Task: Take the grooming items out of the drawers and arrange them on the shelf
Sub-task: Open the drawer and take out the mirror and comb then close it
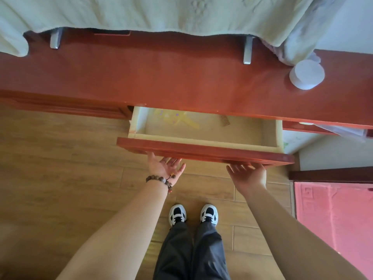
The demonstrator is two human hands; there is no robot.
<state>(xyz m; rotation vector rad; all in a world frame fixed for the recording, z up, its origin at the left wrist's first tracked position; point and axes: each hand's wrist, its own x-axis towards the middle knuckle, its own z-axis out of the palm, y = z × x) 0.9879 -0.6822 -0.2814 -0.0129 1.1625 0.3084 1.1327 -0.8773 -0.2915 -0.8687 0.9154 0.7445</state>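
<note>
**Drawer part-open, both hands under its front: risks noted**

The drawer (pixel 203 128) stands part-way out of the red dresser. The left hand (pixel 164 165) and right hand (pixel 249 175) sit palm-up just below the drawer front (pixel 201 151), fingers (pixel 171 160) spread apart, tips touching or tucked under its lower edge; neither hand is clamped on anything.

Inside the drawer, a brown comb (pixel 225 120) lies toward the back right, half under the surface (pixel 161 77). A yellow item (pixel 185 121) lies back centre; its kind cannot be told.

Judged risks:
- Uneven pull from the two hands could rack the drawer and jam it.
- Pulling too far could drop the drawer out of its opening toward the shoes (pixel 193 215) below.
- The white jar (pixel 306 74), on the surface to the drawer's upper right, could be jolted.
</note>
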